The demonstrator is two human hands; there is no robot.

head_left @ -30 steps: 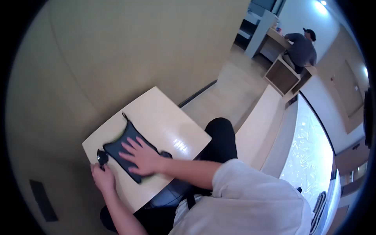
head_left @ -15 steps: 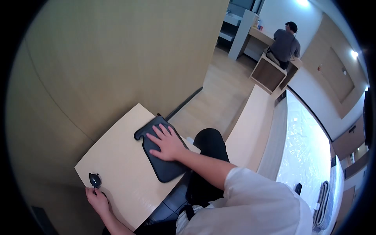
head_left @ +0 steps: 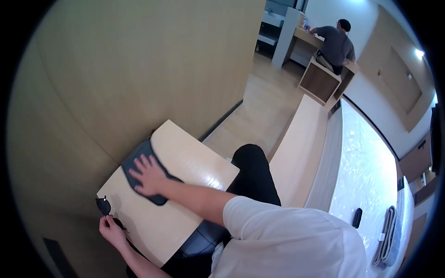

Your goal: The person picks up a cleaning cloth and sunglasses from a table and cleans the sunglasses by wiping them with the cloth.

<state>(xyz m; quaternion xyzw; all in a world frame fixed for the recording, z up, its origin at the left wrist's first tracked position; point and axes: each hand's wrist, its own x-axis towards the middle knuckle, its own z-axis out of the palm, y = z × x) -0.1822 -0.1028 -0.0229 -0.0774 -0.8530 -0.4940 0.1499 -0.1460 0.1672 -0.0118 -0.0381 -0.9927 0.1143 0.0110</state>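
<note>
With fingers spread, my right hand (head_left: 152, 178) lies flat on a dark pad (head_left: 140, 153) that rests on the light wooden tabletop (head_left: 199, 160). The pad is at the tabletop's wall-side edge, slightly blurred, and its middle is hidden under my hand. Near the tabletop's left corner, my left hand (head_left: 112, 230) pinches a pair of dark sunglasses (head_left: 103, 206) between thumb and fingertips. One lens points up beyond the fingers, and the other shows partly behind them.
A wooden wall (head_left: 139, 69) borders the tabletop. To the right are a long bench (head_left: 294, 148) and a plastic-covered mattress (head_left: 359, 162) bearing a black object (head_left: 357, 217) and a folded grey cloth (head_left: 387, 236). Farther back, a person (head_left: 334, 45) sits on a wooden cabinet (head_left: 320, 83).
My right hand and the pad have slid left across the tabletop to the wall side, and the pad has turned. My left hand keeps the sunglasses, now tilted differently. The seated person's arm has moved outward.
</note>
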